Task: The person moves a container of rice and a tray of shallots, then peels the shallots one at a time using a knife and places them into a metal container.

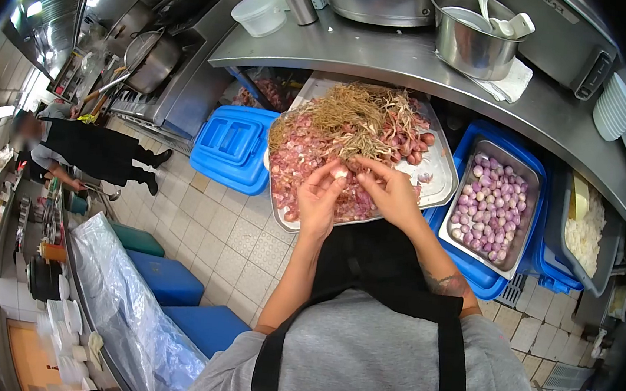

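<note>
My left hand (318, 196) pinches a small pale shallot (340, 172) between thumb and fingers. Close beside it, my right hand (390, 195) has its fingers drawn together near the shallot; what lies between them is too small to make out. Both hands are above a white tray (442, 188) heaped with pinkish shallot skins (297, 168). Dry, stringy roots and stalks (357, 114) lie on top at the far side, with unpeeled reddish shallots (415, 149) at the right. Peeled purple shallots (492, 204) fill a steel pan (445, 237) to my right.
A blue lid (231, 147) lies left of the tray, and a blue container (475, 129) sits under the steel pan. Ahead runs a steel counter (385, 53) with a pot (474, 53). At far left, another person (82, 149) in a black apron stands holding a utensil.
</note>
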